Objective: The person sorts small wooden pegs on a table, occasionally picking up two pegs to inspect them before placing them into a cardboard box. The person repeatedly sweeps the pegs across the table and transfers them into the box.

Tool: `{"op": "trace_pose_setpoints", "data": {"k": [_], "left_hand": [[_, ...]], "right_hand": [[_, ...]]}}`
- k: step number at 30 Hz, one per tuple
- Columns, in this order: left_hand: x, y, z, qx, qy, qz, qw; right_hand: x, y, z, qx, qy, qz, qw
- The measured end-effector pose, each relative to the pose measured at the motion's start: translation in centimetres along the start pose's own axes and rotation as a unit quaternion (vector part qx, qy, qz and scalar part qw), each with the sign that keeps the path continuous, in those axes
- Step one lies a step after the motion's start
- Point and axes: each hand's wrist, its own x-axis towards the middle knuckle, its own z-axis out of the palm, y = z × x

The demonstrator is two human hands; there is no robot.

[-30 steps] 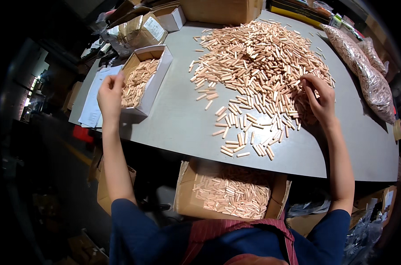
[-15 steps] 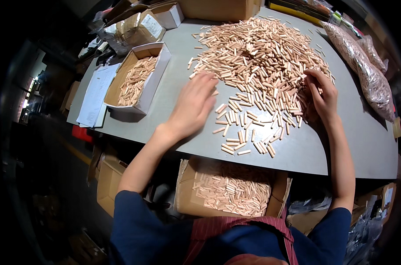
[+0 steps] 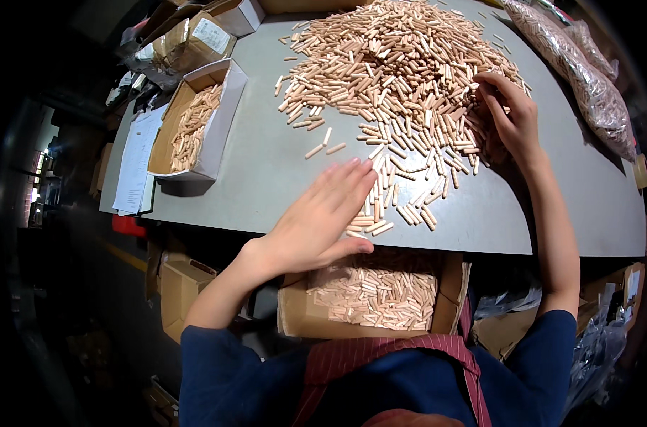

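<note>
A big heap of short wooden dowel pins (image 3: pixel 409 60) spreads over the grey table (image 3: pixel 259 132), thinning into loose pins toward the near edge. My left hand (image 3: pixel 323 210) lies stretched out, palm down, over the scattered pins at the table's front edge, its thumb out over the carton below. Some pins beneath its fingers are hidden. At the heap's right side my right hand (image 3: pixel 512 117) is curled, thumb and forefinger close together; what they hold, if anything, cannot be made out. Below the table edge, in front of my body, an open cardboard carton (image 3: pixel 298 317) holds many dowel pins.
On the left stands a white-sided box (image 3: pixel 227 110) with more pins, beside paper sheets (image 3: pixel 135 160). A taped package (image 3: pixel 185 46) sits behind it. Filled clear plastic bags (image 3: pixel 580 75) lie along the right edge, near a tape roll (image 3: pixel 642 171).
My left hand has moved from the heap's left side toward me, to the table's front edge. The right hand stays by the heap. The view has shifted slightly.
</note>
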Motion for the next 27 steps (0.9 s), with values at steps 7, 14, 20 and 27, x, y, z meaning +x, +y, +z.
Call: {"op": "trace_pose_setpoints", "data": {"k": [7, 14, 20, 27], "left_hand": [[-0.9, -3.3, -1.1, -0.154, 0.144, -0.112, 0.971], [-1.4, -3.8, -0.4, -0.283, 0.154, -0.130, 0.938], [-1.6, -3.2, -0.5, -0.285, 0.128, -0.112, 0.943], [-2.0, -1.8, -0.3, -0.330, 0.119, -0.090, 0.932]], "right_hand": [[0.2, -0.3, 0.0, 0.004, 0.006, -0.007, 1.000], [0.2, -0.4, 0.1, 0.028, -0.002, 0.002, 1.000], [0.1, 0.1, 0.1, 0.037, -0.002, 0.005, 0.999], [0.1, 0.0, 0.0, 0.030, -0.006, 0.006, 1.000]]}}
